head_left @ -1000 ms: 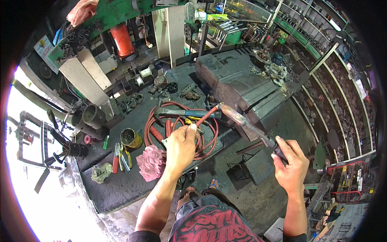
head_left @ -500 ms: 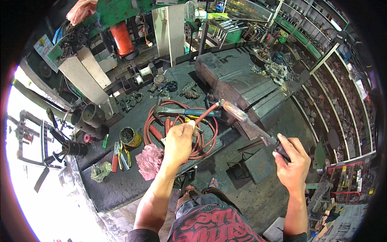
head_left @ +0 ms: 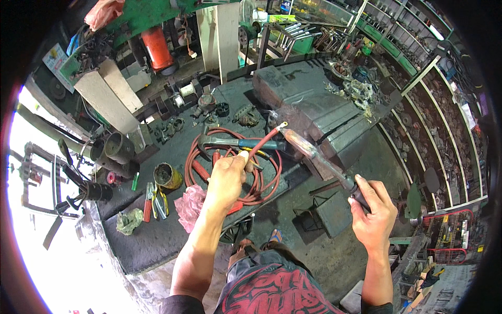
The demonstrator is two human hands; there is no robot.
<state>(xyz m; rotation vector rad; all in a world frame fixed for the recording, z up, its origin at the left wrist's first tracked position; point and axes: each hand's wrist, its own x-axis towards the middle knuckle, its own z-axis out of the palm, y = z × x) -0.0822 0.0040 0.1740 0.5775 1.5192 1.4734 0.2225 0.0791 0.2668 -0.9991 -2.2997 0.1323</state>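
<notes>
My left hand [head_left: 228, 175] is closed around a thick red cable [head_left: 264, 142], whose bare end carries a small shiny metal lug [head_left: 283, 125]. In my right fist [head_left: 372, 209] is the dark handle of a large soldering iron [head_left: 327, 165]. Its broad, copper-coloured head lies just below the lug, seemingly a small gap apart. Under my left hand the rest of the cable lies coiled on the dark workbench [head_left: 157, 238]. A hammer [head_left: 235, 143] with a blue-black handle rests across that coil, and a pink cloth [head_left: 191, 208] lies by my left wrist.
A big bench vise [head_left: 314, 118] stands beyond the iron's head. Left of the cloth are several pliers [head_left: 157, 201], a grimy can [head_left: 168, 177] and a crumpled pale rag [head_left: 129, 222]. Greasy metal parts [head_left: 248, 115] lie farther back. A dark stool [head_left: 333, 215] stands below the bench edge.
The lug has come up off the iron's head and now shows plainly. My right hand and the iron have shifted slightly left; my left hand still grips the cable.
</notes>
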